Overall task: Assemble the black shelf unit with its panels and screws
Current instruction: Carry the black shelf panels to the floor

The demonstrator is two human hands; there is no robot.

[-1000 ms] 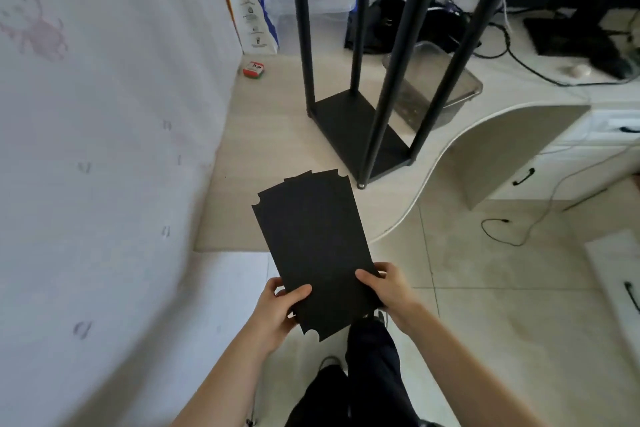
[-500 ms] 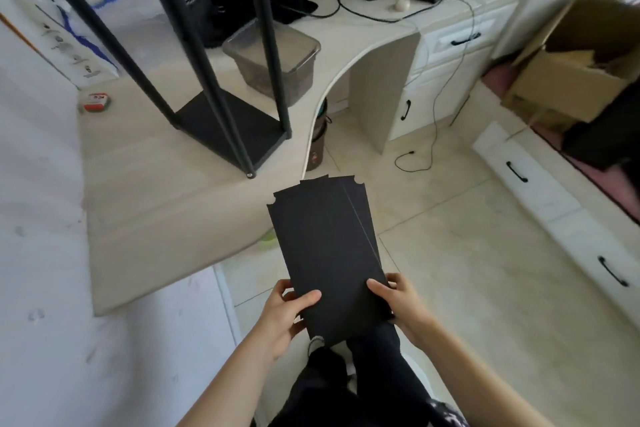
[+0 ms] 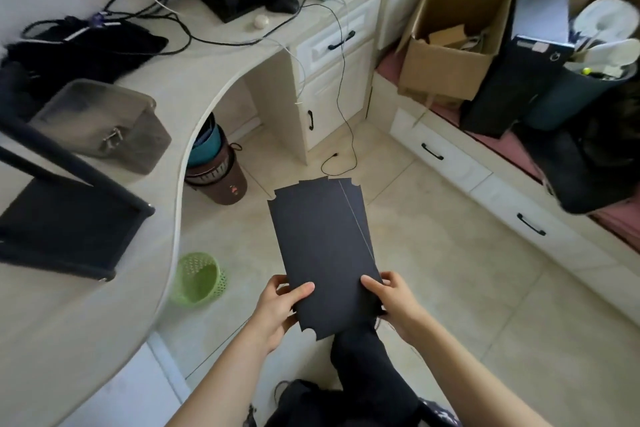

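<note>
2 hands, left [image 3: 277,308] and right [image 3: 394,298], fingers pinching black panels [image 3: 322,246]; no legible writing.

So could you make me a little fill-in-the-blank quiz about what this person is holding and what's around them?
1. Both hands, left and right, hold the black panels by their ____ end.
2. The small basket on the floor is ____ in colour.
3. The shelf frame stands on the ____.
4. The cardboard box has its flaps ____.

Missing words: near; green; desk; open
</note>
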